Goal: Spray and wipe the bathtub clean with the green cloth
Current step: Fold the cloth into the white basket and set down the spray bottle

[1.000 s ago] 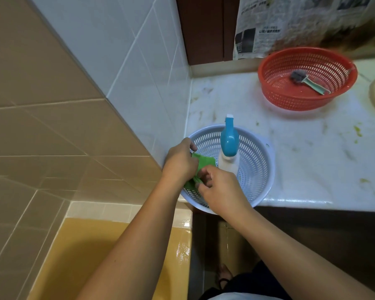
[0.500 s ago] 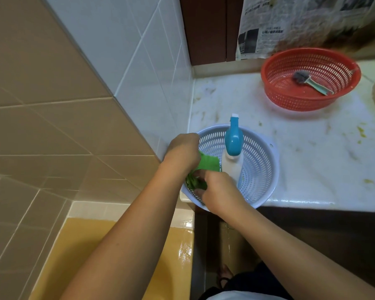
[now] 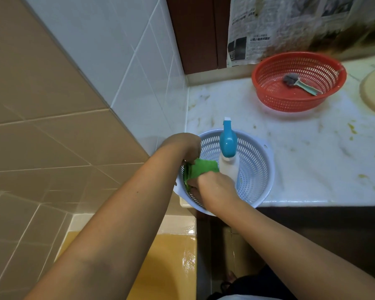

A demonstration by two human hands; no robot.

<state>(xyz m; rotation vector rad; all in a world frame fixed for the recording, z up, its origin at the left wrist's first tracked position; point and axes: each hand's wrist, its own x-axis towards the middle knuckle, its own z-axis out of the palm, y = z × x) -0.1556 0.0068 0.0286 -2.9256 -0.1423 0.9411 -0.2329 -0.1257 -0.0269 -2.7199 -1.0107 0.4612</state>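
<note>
Stage: fetching the tools, by my reading; cleaning proper has not begun.
Left grip (image 3: 185, 148): fingers curled down onto the upper edge of the cloth (image 3: 204, 168), clamped on it as far as shows; the fingertips are hidden.
Right grip (image 3: 214, 187): closed on the cloth's near edge, with folds bunched between the two grips.
Cloth: green, held between both grips, inside the blue basket (image 3: 266, 161) and not yet lifted clear of it.
Bottle (image 3: 227, 165): upright in the same basket, touching the cloth, just beyond the right grip; neither grip holds it.
Tub (image 3: 160, 267): yellow, below and behind both grips, well apart from them; glossy, but whether wet or sprayed cannot be told.
Done: nothing on the tub that the view shows.
To do: lift out the cloth, take the bottle, spray the tub, wipe it.
Bench (image 3: 312, 159): stained marble under the basket; a red basket (image 3: 258, 83) with a brush (image 3: 299, 83) sits far beyond the right grip.
Writing: the newspaper (image 3: 268, 29) on the wall carries print and headlines, too small to read.
Brands: none visible; the bottle shows no label from this side.
</note>
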